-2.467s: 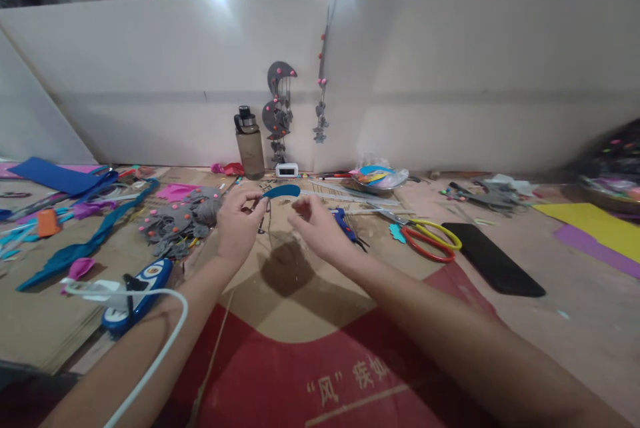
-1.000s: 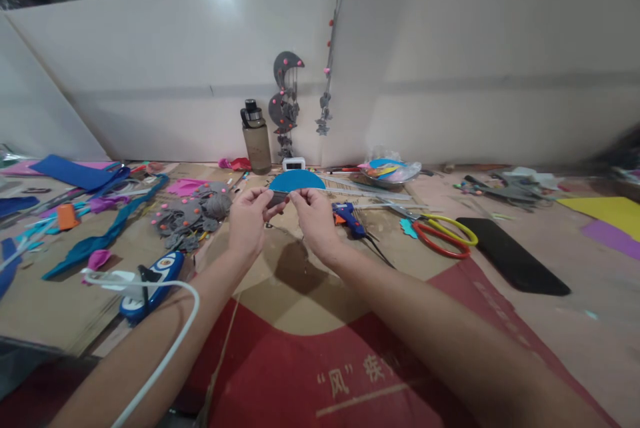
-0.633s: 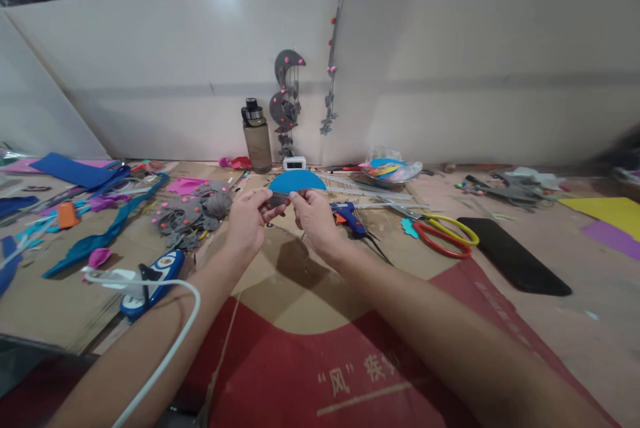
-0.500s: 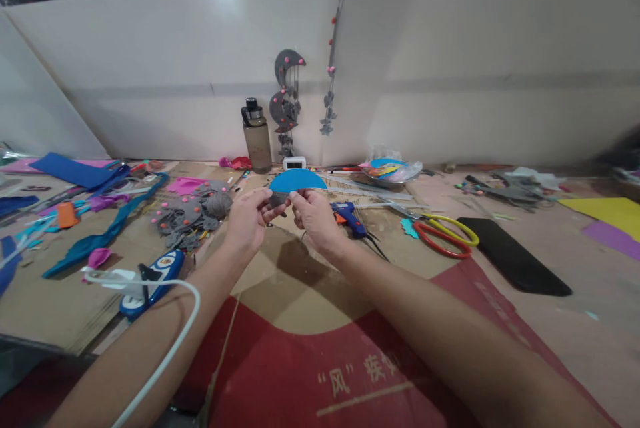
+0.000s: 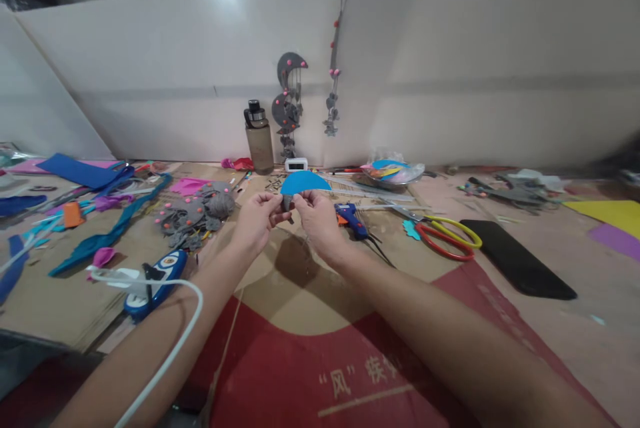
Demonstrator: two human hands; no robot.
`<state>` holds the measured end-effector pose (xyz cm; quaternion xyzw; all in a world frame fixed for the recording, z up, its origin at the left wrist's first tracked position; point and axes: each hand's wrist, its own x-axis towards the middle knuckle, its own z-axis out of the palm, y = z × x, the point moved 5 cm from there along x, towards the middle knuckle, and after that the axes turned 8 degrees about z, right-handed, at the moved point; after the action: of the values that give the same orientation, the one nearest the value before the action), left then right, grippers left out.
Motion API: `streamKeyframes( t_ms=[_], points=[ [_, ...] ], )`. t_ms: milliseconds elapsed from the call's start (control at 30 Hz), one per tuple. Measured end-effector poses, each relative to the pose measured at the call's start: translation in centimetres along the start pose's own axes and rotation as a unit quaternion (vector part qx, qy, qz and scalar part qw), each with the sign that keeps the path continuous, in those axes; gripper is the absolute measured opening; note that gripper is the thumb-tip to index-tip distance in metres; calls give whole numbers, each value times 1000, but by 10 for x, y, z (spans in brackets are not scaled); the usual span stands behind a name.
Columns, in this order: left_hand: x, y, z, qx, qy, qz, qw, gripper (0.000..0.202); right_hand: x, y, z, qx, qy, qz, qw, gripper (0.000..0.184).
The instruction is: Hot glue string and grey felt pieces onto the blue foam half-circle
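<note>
On the tabletop (image 5: 590, 261), the bottle (image 5: 259, 138) stands behind the held half-disc (image 5: 305, 183); scraps (image 5: 193, 216) lie left, glue gun (image 5: 351, 219), scissors (image 5: 446, 237) and phone (image 5: 516, 268) right.

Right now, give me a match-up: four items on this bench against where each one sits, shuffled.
1. blue semicircle cutout
2. blue glue gun
3. red-and-yellow scissors
4. water bottle

A. upright by the back wall
B. flat, beside the black slab
C. pinched by left hand and right hand
D. lying just right of the right hand

Pairs: 1-C, 2-D, 3-B, 4-A.
</note>
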<state>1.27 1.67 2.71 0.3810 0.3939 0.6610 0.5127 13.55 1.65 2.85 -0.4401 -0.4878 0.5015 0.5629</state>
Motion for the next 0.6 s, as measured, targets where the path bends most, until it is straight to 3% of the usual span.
streamKeyframes(
  t_ms=[233, 367, 433, 600],
  points=[
    [-2, 6, -1, 35, 0, 61, 998, 17, 1, 3, -2, -10, 12, -3, 1000, 21],
    [-4, 9, 0, 161, -25, 111, 980, 15, 5, 7, -4, -9, 21, -14, 1000, 23],
    [-7, 13, 3, 260, -48, 167, 950, 20, 6, 7, -6, -11, 28, -22, 999, 23],
    [-14, 22, 9, 474, -62, 298, 826, 22, 3, 5, -5, -63, 22, -43, 997, 19]
  ],
)
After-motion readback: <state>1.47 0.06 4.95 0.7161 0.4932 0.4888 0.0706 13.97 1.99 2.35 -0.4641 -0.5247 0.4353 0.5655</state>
